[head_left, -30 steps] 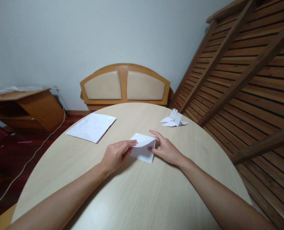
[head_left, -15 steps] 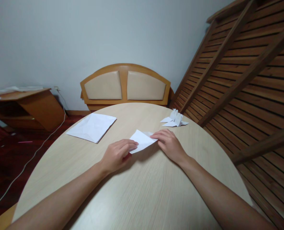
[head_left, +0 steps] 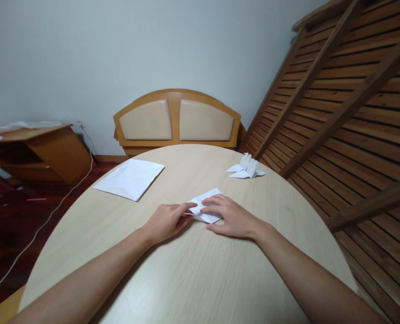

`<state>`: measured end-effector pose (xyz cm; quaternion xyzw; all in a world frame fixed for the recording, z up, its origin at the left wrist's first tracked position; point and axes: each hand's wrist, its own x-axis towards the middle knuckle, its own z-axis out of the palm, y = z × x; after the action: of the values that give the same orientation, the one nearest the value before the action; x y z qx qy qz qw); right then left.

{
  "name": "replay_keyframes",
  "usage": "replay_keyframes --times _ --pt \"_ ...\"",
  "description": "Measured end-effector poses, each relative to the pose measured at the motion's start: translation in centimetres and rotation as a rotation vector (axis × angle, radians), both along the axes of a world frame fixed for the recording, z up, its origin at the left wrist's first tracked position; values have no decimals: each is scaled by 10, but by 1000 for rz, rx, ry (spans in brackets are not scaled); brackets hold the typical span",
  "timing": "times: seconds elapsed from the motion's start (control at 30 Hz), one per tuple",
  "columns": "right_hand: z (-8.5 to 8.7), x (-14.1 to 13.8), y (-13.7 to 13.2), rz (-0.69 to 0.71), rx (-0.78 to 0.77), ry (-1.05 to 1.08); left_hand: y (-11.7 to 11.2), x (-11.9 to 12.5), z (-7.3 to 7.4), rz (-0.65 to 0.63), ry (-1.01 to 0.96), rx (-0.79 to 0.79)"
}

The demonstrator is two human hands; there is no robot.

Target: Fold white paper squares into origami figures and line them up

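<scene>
A small folded sheet of white paper [head_left: 215,218] lies on the round wooden table [head_left: 193,279] between my hands. My left hand [head_left: 169,220] pinches its left corner between thumb and fingers. My right hand [head_left: 231,216] rests over its right part, fingers spread and laid on the paper, thumb at the near edge. Part of the paper is hidden under the right fingers. Farther back on the right stand some folded white paper figures [head_left: 247,167] with pointed tips, bunched together. At the back left lies a stack of white paper [head_left: 130,179].
Beyond the table stands a wooden headboard [head_left: 177,119] with two beige panels against the wall. A slatted wooden frame [head_left: 351,103] leans close along the right. On the left are a low wooden desk [head_left: 60,153] and a white cable [head_left: 47,218] on the dark floor.
My right hand has shifted from pinching the paper's far right corner to lying across it. The paper has come down flatter and turned. My left hand keeps its corner, moved slightly right.
</scene>
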<state>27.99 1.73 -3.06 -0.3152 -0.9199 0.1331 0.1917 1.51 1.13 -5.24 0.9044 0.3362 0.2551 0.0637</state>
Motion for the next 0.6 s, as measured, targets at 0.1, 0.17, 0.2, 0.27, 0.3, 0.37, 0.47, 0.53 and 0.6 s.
replay_keyframes --times 0.1,0.17,0.2,0.27,0.3,0.37,0.47,0.53,0.6 --pt "-2 0 2 23 -14 0 -1 1 -1 15 -35 -70" --pt "-4 -1 4 22 -24 13 -1 2 -2 43 -54 -101" --pt "-6 -1 5 15 -30 22 -1 3 -3 69 -58 -110" --pt "-8 -1 6 10 -45 37 1 3 -5 150 -61 -110" --pt "-9 -1 6 5 -55 41 2 3 -6 182 -66 -106" --pt "-9 -2 6 -16 -69 48 4 2 -8 205 -76 -87" --pt "-9 -2 4 -29 -76 53 7 2 -8 178 -61 -10" --pt "-8 -2 3 -9 -68 30 9 2 -7 129 -28 41" --pt "-9 -2 2 -4 -61 -11 10 4 -7 60 6 54"
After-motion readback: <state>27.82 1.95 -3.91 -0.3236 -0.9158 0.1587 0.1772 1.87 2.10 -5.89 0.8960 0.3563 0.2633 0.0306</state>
